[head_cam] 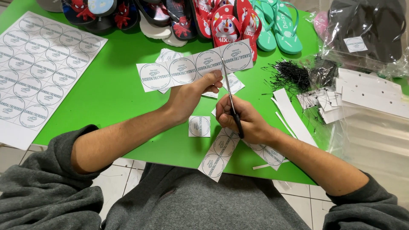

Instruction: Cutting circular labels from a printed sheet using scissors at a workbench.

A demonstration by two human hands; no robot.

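My left hand (189, 96) pinches a white paper strip (183, 70) printed with a row of round labels, holding it up over the green table (115, 93). In my right hand (245, 121) is a pair of black-handled scissors (230, 100); their blades point up and cut into the strip between two of the labels. A single cut square label (199, 126) lies on the table just below my left hand. Another strip of labels (218, 154) lies under my right wrist, hanging over the near table edge.
A full sheet of round labels (36, 68) lies at the left. Several pairs of flip-flops (226, 23) line the far edge. A pile of black plastic ties (292, 74), white card strips (366, 93) and bagged black sandals (366, 30) sit at the right.
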